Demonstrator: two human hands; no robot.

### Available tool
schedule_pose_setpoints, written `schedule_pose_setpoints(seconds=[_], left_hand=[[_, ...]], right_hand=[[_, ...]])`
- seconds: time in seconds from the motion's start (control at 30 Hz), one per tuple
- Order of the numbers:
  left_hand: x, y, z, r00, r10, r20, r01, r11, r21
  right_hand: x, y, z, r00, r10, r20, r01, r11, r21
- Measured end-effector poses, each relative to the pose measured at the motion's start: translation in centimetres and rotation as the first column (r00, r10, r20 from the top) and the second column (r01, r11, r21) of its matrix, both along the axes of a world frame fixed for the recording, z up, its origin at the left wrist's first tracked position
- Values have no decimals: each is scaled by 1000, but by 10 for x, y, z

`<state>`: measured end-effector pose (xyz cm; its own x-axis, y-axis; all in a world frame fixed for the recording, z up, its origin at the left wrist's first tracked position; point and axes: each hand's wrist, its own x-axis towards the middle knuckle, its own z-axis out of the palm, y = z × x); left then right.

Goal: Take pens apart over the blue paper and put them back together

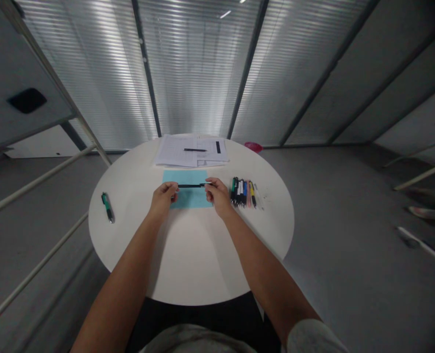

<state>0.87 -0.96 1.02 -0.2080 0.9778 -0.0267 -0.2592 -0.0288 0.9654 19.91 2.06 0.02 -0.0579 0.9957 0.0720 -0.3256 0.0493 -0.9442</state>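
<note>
A black pen is stretched level between my two hands, above a light blue sheet on the round white table. My left hand pinches its left end. At the other end, where the clip shows, the fingers of my right hand are closed on it. Just right of that hand lies a row of several pens in green, black, white, blue, pink and yellow. A single green and black pen rests apart near the table's left edge.
Behind the blue sheet lie stacked printed papers with a dark pen on top. A pink bowl-like object shows past the far edge. Pale metal rails stand at left, and a ribbed translucent wall rises behind.
</note>
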Motion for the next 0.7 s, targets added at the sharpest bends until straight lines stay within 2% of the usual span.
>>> schedule_pose_setpoints(seconds=[0.17, 0.3, 0.7], left_hand=[[0, 1, -1, 1000, -7, 1, 7, 1000, 4], [0, 3, -3, 1000, 13, 4, -13, 1000, -5], [2, 3, -3, 999, 35, -5, -35, 999, -37]], right_hand=[[-1, 1, -3, 1000, -7, 18, 7, 999, -33], [-1, 2, -2, 999, -21, 36, 21, 1000, -6], [1, 1, 4, 988, -140, -59, 136, 989, -54]])
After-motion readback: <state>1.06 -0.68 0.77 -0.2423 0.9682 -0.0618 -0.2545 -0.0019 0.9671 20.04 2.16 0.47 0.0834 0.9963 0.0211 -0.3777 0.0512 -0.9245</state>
